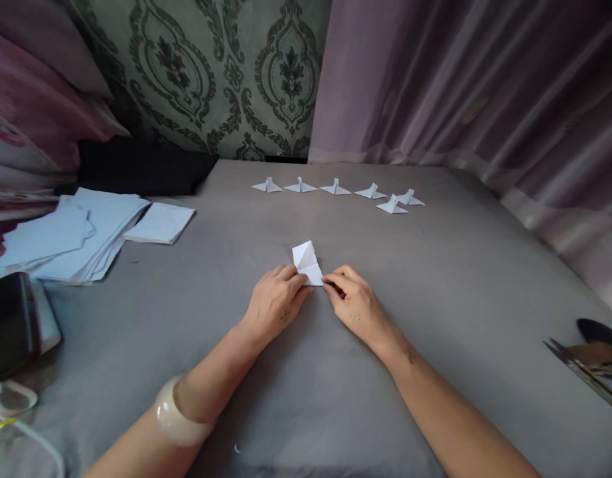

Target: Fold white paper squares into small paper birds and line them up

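A small white sheet of folded paper (pixel 308 261) lies on the grey cloth in front of me, its creases showing and its upper part pointing away. My left hand (pixel 279 295) pinches its lower left edge between thumb and fingers. At the lower right corner, the thumb and forefinger of my right hand (pixel 353 295) close on the paper's tip. Part of the paper's left side is hidden under my left fingers. Beyond it stand several folded white paper birds (pixel 335 187) in a row, with one paper bird (pixel 392 205) a little nearer to me.
A stack of white paper (pixel 107 232) and a smaller pile of paper squares (pixel 161 222) lie at left. Nearer are a dark phone-like device (pixel 10 325) and a white cable (pixel 42 441). Pointed scissors-like blades (pixel 559 352) lie at right. Curtains and a patterned wall border the grey surface.
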Motion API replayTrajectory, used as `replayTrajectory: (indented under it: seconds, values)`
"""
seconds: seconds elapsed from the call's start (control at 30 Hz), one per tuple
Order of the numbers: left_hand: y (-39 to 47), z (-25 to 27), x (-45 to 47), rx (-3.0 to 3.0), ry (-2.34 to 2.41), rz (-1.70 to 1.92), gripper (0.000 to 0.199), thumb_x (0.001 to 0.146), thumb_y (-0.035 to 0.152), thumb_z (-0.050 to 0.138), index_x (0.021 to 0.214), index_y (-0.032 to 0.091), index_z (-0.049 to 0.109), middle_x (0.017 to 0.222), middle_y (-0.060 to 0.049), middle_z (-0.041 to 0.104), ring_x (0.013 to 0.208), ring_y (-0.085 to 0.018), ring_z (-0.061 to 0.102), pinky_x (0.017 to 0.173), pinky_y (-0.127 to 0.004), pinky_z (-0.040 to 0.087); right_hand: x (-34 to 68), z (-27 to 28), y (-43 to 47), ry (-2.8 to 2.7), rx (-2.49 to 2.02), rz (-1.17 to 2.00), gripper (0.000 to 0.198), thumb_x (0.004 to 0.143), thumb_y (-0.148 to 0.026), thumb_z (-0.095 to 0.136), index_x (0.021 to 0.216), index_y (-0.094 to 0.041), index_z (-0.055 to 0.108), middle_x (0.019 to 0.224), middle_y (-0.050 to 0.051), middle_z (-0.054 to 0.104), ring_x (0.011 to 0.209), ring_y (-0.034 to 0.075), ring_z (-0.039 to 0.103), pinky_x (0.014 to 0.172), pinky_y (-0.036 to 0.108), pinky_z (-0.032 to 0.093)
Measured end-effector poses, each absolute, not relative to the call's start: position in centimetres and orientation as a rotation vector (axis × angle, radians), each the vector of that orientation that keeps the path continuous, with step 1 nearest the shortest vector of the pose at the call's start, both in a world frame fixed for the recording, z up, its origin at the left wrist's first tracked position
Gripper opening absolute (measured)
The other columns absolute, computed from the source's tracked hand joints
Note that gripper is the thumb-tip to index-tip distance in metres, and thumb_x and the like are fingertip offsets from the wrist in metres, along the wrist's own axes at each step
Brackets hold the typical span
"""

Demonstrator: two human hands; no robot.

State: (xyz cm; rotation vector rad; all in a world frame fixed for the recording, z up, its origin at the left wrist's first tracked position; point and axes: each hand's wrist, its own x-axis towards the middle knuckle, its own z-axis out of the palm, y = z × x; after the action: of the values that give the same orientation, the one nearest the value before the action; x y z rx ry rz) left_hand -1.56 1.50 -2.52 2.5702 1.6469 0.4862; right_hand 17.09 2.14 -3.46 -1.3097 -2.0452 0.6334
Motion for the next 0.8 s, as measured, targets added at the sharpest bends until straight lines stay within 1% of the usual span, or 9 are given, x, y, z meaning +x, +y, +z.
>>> replayTrajectory:
  seconds: [0.1,0.2,0.27,0.33,0.4,0.47,0.6,0.8]
  values:
    - [1.7,-2.7,-1.4,2.567,1.666,0.501,0.025,0.094,0.032,0.045,0.088,0.019,0.065,0.082,-0.004,0.061,0.076,-0.018,0.056,0.066,-0.029,0.042,16.9,-3.2,2.2,-2.067,-1.296,0.582,0.02,0.09,-0.016,0.047,0.097,-0.019,0.065,0.092,0.006,0.059,0.08,0.016,0.06,0.079,0.028,0.048]
    - [1.7,-2.7,-1.3,2.61,1.654,0.496,0.028,0.095,0.029,0.041,0.087,0.019,0.066,0.081,-0.004,0.062,0.075,-0.018,0.055,0.066,-0.029,0.042,16.8,-3.1,2.2,-2.037,-1.296,0.563,0.022,0.089,-0.013,0.045,0.098,-0.019,0.064,0.094,0.007,0.06,0.083,0.016,0.06,0.08,0.029,0.048]
    - [1.7,-2.6,-1.2,2.641,1.645,0.488,0.029,0.096,0.027,0.039,0.085,0.019,0.065,0.08,-0.004,0.061,0.075,-0.018,0.055,0.066,-0.03,0.042,16.9,-3.1,2.2,-2.02,-1.3,0.573,0.022,0.087,-0.011,0.046,0.097,-0.019,0.063,0.093,0.006,0.061,0.081,0.016,0.06,0.077,0.028,0.049]
    - [1.6,-2.5,-1.2,2.66,1.636,0.473,0.029,0.096,0.026,0.039,0.084,0.018,0.065,0.079,-0.004,0.061,0.074,-0.019,0.055,0.065,-0.03,0.042,16.9,-3.3,2.2,-2.019,-1.292,0.593,0.02,0.085,-0.011,0.048,0.097,-0.019,0.063,0.092,0.005,0.06,0.074,0.014,0.059,0.072,0.026,0.049]
    - [1.5,-2.3,-1.2,2.667,1.628,0.457,0.029,0.095,0.024,0.039,0.083,0.018,0.064,0.078,-0.004,0.061,0.074,-0.019,0.054,0.066,-0.03,0.042,16.9,-3.3,2.3,-2.031,-1.279,0.593,0.019,0.086,-0.013,0.049,0.098,-0.019,0.063,0.091,0.005,0.059,0.069,0.012,0.057,0.069,0.024,0.049]
    - [1.5,-2.2,-1.1,2.67,1.625,0.442,0.029,0.095,0.024,0.039,0.082,0.017,0.064,0.078,-0.004,0.061,0.074,-0.019,0.054,0.066,-0.03,0.042,17.0,-3.3,2.3,-2.069,-1.267,0.56,0.018,0.088,-0.015,0.049,0.098,-0.018,0.063,0.091,0.005,0.058,0.07,0.012,0.057,0.069,0.024,0.048]
    - [1.5,-2.1,-1.1,2.681,1.621,0.423,0.029,0.095,0.023,0.039,0.08,0.017,0.063,0.078,-0.004,0.061,0.074,-0.019,0.054,0.066,-0.03,0.042,17.0,-3.0,2.3,-2.244,-1.264,0.385,0.02,0.092,-0.014,0.044,0.098,-0.018,0.063,0.094,0.006,0.059,0.077,0.013,0.059,0.071,0.025,0.046]
    - [1.5,-2.2,-1.4,2.661,1.602,0.362,0.027,0.095,0.022,0.039,0.084,0.018,0.064,0.08,-0.004,0.06,0.076,-0.019,0.054,0.067,-0.03,0.043,17.0,-2.4,2.2,-2.579,-1.243,-0.038,0.025,0.092,-0.007,0.039,0.091,-0.016,0.061,0.093,0.007,0.061,0.082,0.017,0.057,0.064,0.027,0.042]
